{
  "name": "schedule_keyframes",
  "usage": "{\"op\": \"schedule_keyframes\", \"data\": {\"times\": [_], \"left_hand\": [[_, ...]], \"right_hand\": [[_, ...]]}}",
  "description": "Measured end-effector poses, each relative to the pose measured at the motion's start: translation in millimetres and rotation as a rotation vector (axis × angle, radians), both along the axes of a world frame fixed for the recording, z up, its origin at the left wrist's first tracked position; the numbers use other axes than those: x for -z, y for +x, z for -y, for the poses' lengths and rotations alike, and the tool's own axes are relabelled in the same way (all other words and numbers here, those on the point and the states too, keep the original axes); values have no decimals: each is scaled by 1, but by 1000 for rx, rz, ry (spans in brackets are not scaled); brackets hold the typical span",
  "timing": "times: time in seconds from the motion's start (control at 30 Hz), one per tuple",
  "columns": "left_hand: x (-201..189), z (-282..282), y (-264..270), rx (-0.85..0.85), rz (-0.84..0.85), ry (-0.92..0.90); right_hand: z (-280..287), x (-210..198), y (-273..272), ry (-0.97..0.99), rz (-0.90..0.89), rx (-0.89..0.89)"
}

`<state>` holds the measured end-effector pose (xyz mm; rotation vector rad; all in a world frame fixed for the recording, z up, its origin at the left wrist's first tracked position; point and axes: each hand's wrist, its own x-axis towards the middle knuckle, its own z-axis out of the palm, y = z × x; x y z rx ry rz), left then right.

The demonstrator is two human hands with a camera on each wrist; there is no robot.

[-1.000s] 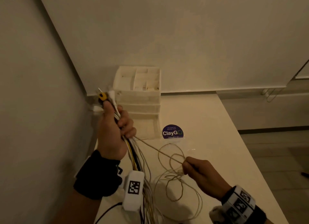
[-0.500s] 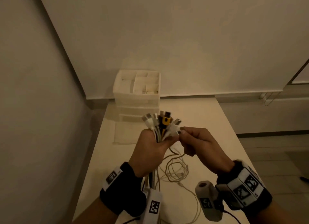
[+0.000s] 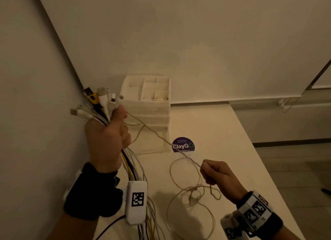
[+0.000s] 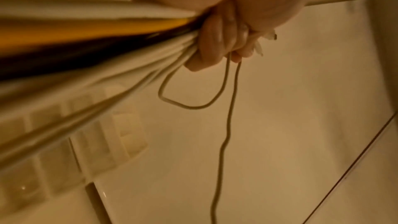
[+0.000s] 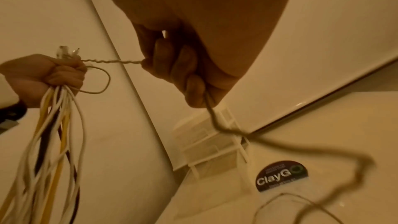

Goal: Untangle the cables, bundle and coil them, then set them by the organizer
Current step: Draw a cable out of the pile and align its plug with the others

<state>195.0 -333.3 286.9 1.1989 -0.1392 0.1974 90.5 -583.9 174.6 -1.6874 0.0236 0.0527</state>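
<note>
Two hands: both fisted, well apart, joined by one taut strand.
Right hand [image 3: 217,173]: near right, fingers curled round a thin twisted beige cable [image 3: 161,137] (the strand runs up and left to the other fist).
Slack of that cable: loose loops [image 3: 192,193] lying on the white table [image 3: 223,132], just left of the right hand.
Left hand [image 3: 107,137]: raised at the left, clenched round a bundle of cables [image 3: 133,168], white, yellow and black, hanging down past the wrist.
Plugs [image 3: 100,98]: fanned out above the left fist, USB ends among them.
Sticker [image 3: 183,144]: round, dark, reading "ClayGo", on the table beyond the taut strand.
Organizer [image 3: 148,103]: white, with drawers and open top compartments, far on the table in the wall corner.
</note>
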Motion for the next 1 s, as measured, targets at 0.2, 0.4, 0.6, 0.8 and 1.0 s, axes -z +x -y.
{"op": "schedule_keyframes", "data": {"times": [0.2, 0.4, 0.6, 0.8, 1.0], "left_hand": [[13, -6, -3, -186, -26, 104], [12, 14, -27, -100, 167, 283], [20, 48, -36, 278, 198, 612], [15, 37, -24, 1, 133, 417], [-4, -8, -1, -168, 133, 184]], "right_hand": [[-5, -3, 4, -125, 59, 78], [-13, -55, 22, -272, 65, -117], [-28, -106, 39, -75, 147, -222], [-18, -80, 52, -194, 144, -223], [15, -5, 54, -254, 73, -8]]}}
